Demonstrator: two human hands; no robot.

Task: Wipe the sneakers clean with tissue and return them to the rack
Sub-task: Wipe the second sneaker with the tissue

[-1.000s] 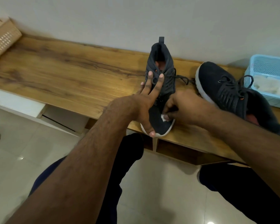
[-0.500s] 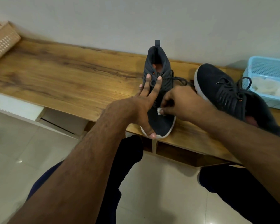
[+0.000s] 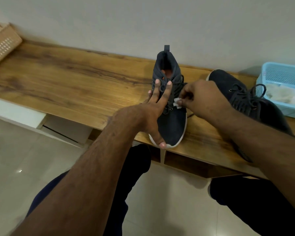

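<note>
Dark sneaker (image 3: 170, 106) upright on wooden surface (image 3: 75, 86), left hand (image 3: 153, 113) grip spread flat steadying it, right hand (image 3: 199, 97) grip pinching white tissue (image 3: 177, 102) against the laces, second sneaker (image 3: 242, 99) just right.

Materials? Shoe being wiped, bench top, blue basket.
Shoe: dark knit or mesh fabric upper, matte; white sole edge, probably rubber or foam. Bench top: wood or wood-look laminate, visible grain, slight sheen. Blue basket: likely moulded plastic, perforated walls.
</note>
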